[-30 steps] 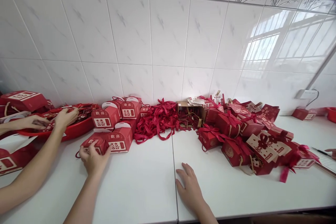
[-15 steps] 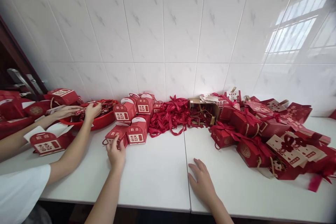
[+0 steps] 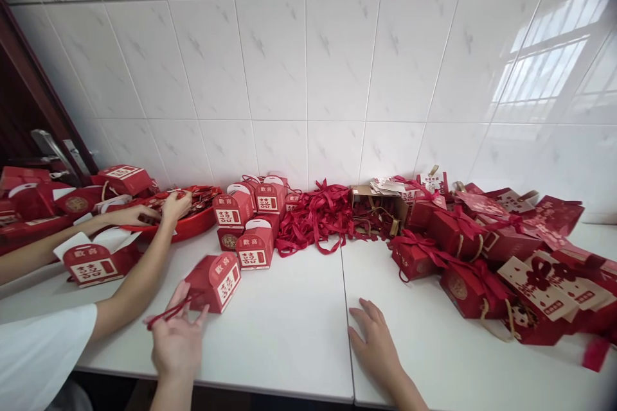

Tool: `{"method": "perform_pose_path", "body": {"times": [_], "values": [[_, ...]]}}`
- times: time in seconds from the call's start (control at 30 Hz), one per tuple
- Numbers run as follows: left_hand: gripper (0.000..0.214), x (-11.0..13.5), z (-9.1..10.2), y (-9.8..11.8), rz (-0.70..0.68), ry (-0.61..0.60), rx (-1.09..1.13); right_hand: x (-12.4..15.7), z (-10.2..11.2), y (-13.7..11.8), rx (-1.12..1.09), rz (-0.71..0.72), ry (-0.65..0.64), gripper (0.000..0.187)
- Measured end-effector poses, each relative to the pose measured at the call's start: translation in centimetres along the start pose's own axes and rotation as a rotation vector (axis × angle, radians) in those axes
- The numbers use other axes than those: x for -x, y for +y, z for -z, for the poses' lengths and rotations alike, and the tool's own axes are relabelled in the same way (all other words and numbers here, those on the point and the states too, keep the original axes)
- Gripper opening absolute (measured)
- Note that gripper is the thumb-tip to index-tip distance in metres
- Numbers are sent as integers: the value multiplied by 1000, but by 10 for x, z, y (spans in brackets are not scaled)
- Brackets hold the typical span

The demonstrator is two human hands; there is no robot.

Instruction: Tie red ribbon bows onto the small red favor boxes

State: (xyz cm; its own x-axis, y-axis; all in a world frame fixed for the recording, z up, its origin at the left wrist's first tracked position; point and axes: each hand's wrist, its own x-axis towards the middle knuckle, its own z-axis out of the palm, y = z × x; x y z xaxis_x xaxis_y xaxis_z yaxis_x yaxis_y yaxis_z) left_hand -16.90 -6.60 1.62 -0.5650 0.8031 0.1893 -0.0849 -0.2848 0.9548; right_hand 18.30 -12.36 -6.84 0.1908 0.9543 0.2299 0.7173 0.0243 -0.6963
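A red gift box (image 3: 205,279) with white and gold characters is just in front of my left hand (image 3: 176,340), turned at an angle over the white table. My left hand has hold of this box by its near end, and the box's dark red cord handle (image 3: 168,313) loops across the fingers. My right hand (image 3: 375,340) rests open on the table beside the seam, fingers spread, holding nothing. Beyond my left hand stand several similar red boxes (image 3: 254,244), some stacked. A tangle of red ribbons (image 3: 318,215) lies to their right.
At left, a co-worker's hands (image 3: 176,205) reach into a red tray (image 3: 193,228) of small wrapped items; an open-topped box (image 3: 99,263) stands near that arm. A cardboard box (image 3: 402,209) is by the wall. Ribboned boxes (image 3: 475,286) pile up at right.
My left hand has drawn one red box from the front of the stack towards me, turning it. My right hand stays on the table. The view has shifted slightly.
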Motion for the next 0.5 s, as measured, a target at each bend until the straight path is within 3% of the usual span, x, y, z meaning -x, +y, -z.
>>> {"method": "perform_pose_path", "body": {"times": [0.13,0.23,0.4,0.5], "values": [[61,17,16,17,234,-109,237,-25,10,-4,-40,-72,-112,26],[59,39,21,11,295,-165,253,-60,9,-17,-9,-50,-155,35],[60,80,5,-20,278,-202,144,-123,-22,-48,109,46,-126,52],[61,96,-10,-31,266,-347,102,-141,-42,-54,158,88,-132,49]]}}
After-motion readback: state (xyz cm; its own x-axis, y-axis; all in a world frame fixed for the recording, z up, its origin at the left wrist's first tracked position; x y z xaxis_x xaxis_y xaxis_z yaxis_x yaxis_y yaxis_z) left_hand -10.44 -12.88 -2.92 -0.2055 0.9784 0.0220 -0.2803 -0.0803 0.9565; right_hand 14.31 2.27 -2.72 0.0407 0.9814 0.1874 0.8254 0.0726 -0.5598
